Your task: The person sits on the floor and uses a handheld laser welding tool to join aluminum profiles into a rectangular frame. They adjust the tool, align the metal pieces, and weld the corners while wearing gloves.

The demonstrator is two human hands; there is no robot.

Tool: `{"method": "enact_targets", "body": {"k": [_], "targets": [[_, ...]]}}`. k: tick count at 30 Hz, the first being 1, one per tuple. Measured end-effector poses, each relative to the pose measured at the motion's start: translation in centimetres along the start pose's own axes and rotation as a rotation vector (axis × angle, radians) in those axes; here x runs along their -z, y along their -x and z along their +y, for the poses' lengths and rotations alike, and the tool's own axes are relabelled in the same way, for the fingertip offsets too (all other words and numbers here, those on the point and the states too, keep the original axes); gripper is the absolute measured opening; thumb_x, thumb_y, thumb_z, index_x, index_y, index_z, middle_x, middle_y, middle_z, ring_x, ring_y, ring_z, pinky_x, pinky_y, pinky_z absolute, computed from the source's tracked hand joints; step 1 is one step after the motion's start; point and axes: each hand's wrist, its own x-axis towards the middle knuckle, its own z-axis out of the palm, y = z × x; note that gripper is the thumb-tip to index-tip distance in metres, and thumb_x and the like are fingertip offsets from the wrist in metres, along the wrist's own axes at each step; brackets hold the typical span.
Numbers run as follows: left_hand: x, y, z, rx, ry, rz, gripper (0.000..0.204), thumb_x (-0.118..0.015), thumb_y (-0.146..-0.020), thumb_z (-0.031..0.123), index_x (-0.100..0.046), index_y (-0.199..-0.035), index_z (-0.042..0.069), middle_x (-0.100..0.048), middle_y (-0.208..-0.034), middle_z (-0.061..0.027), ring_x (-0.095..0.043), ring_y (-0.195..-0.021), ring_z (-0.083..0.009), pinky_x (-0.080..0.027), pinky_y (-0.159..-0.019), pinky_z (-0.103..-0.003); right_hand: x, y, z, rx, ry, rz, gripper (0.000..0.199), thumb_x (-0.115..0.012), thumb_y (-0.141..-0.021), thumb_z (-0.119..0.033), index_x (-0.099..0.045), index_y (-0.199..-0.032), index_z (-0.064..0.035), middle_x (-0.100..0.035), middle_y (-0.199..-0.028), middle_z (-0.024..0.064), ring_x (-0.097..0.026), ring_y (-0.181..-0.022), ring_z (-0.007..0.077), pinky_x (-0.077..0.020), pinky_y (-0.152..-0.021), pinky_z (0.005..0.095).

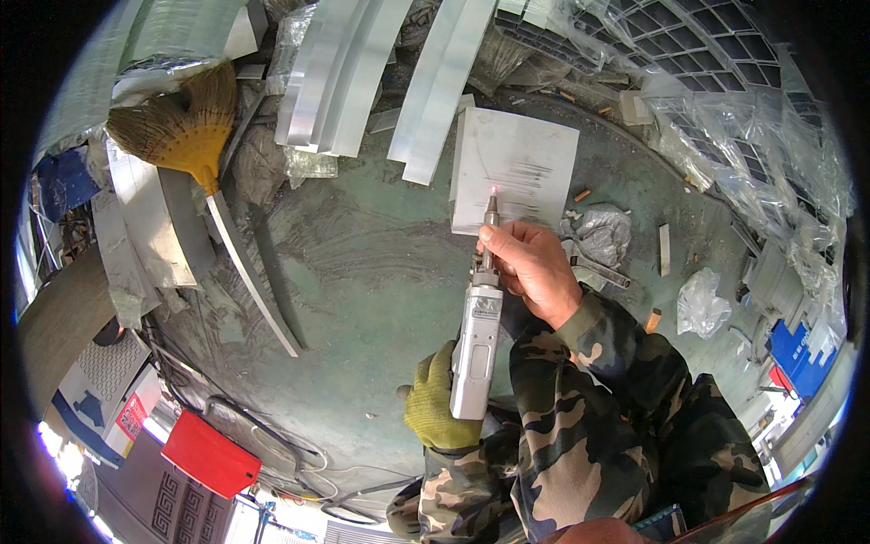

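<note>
A silver handheld laser welding gun (475,354) points away from me, its narrow nozzle (492,210) at the far end. My left hand (437,403), in a yellow-green glove, is closed round its rear body. With bare fingers, my right hand (535,263) pinches the front tube close behind the nozzle. Just past the tip, a small pinkish-red light spot shows on a pale metal sheet (512,145). That sheet has several dark, roughly parallel streaks on it. Whether the nozzle touches the sheet, I cannot tell.
Long silver metal profiles (340,82) lie at the top. A broom (217,190) rests at the left. Cables (263,426) and a red panel (210,453) are at the lower left. Plastic-wrapped hollow profiles (716,54) are stacked at the upper right, and crumpled plastic (702,302) lies on the floor.
</note>
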Motion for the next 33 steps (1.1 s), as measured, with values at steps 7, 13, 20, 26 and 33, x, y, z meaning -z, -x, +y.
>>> {"method": "enact_targets", "body": {"k": [7, 13, 20, 26, 33], "targets": [[-0.06, -0.14, 0.31, -0.031, 0.008, -0.020, 0.044, -0.075, -0.082, 0.030, -0.071, -0.125, 0.019, -0.073, -0.111, -0.0073, -0.073, -0.092, -0.0317, -0.049, -0.100, -0.055, 0.60, 0.59, -1.02, -0.028, -0.005, -0.005, 0.033, -0.078, -0.094, -0.035, -0.068, -0.084, -0.0055, -0.050, -0.064, -0.0060, -0.038, -0.051, 0.0033, -0.0261, -0.044, 0.0240], [-0.13, -0.01, 0.41, -0.022, -0.006, -0.001, 0.044, -0.075, -0.082, 0.031, -0.071, -0.125, 0.020, -0.073, -0.111, -0.0069, -0.073, -0.091, -0.0319, -0.049, -0.100, -0.056, 0.27, 0.49, -0.72, 0.057, 0.114, 0.023, 0.039, -0.076, -0.096, -0.040, -0.070, -0.083, -0.0039, -0.052, -0.064, -0.0054, -0.040, -0.052, 0.0030, -0.0275, -0.044, 0.0237], [0.00, -0.15, 0.51, -0.017, 0.000, -0.026, 0.045, -0.074, -0.082, 0.031, -0.070, -0.125, 0.021, -0.073, -0.110, -0.0059, -0.073, -0.090, -0.0320, -0.049, -0.101, -0.055, 0.61, 0.25, -0.54, 0.073, 0.135, 0.002, 0.040, -0.073, -0.098, -0.041, -0.072, -0.087, -0.0026, -0.051, -0.062, -0.0062, -0.041, -0.052, 0.0025, -0.0286, -0.045, 0.0234], [-0.08, -0.11, 0.38, -0.027, 0.029, -0.013, 0.045, -0.074, -0.082, 0.031, -0.071, -0.125, 0.020, -0.073, -0.111, -0.0070, -0.073, -0.091, -0.0329, -0.049, -0.101, -0.056, 0.54, 0.26, -0.52, 0.077, 0.126, -0.013, 0.038, -0.071, -0.100, -0.039, -0.073, -0.088, -0.0029, -0.051, -0.062, -0.0065, -0.039, -0.051, 0.0021, -0.0280, -0.045, 0.0232], [-0.05, -0.08, 0.41, -0.039, 0.036, -0.003, 0.044, -0.074, -0.083, 0.030, -0.071, -0.125, 0.018, -0.073, -0.112, -0.0083, -0.074, -0.092, -0.0331, -0.049, -0.101, -0.057, 0.54, 0.36, -0.65, 0.076, 0.112, -0.023, 0.036, -0.069, -0.102, -0.037, -0.073, -0.090, -0.0028, -0.051, -0.064, -0.0064, -0.039, -0.053, 0.0020, -0.0279, -0.045, 0.0228]]}}
